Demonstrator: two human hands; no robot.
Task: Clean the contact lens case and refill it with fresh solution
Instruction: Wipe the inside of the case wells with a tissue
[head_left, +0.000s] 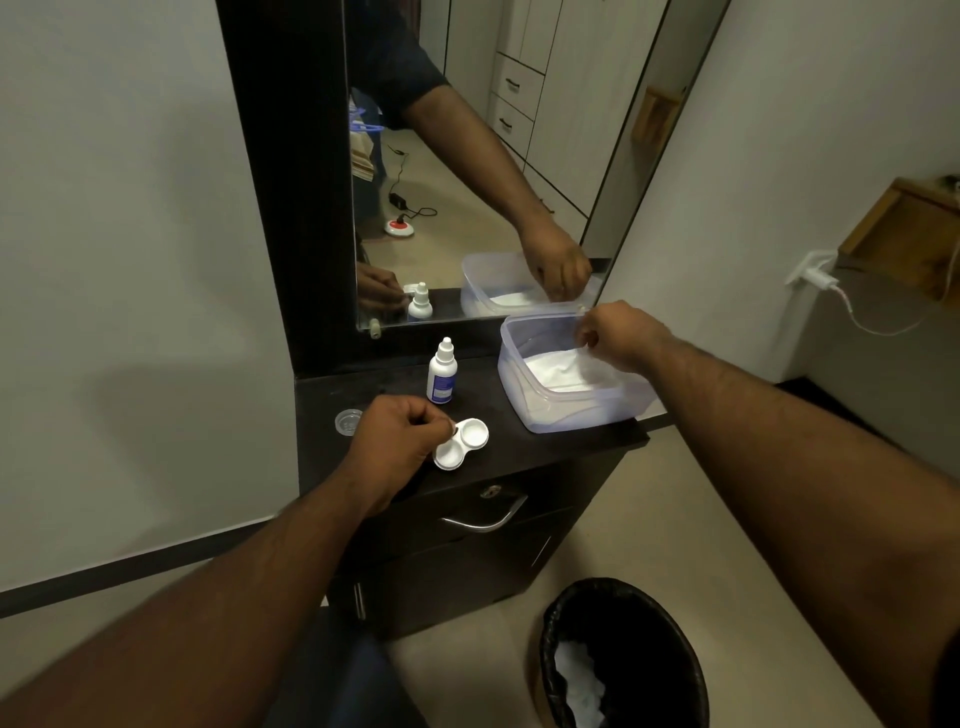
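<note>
Your left fingers (441, 423) pinch the open lens case (462, 443) to keep it steady — your right hand (621, 338) curls over the tub (535, 410), maybe for tissue.

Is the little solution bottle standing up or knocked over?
Upright. The solution bottle stands on its base on the dark countertop, nozzle tip pointing up.

No legible text; blue label on solution bottle (442, 371) too blurry to read.
</note>
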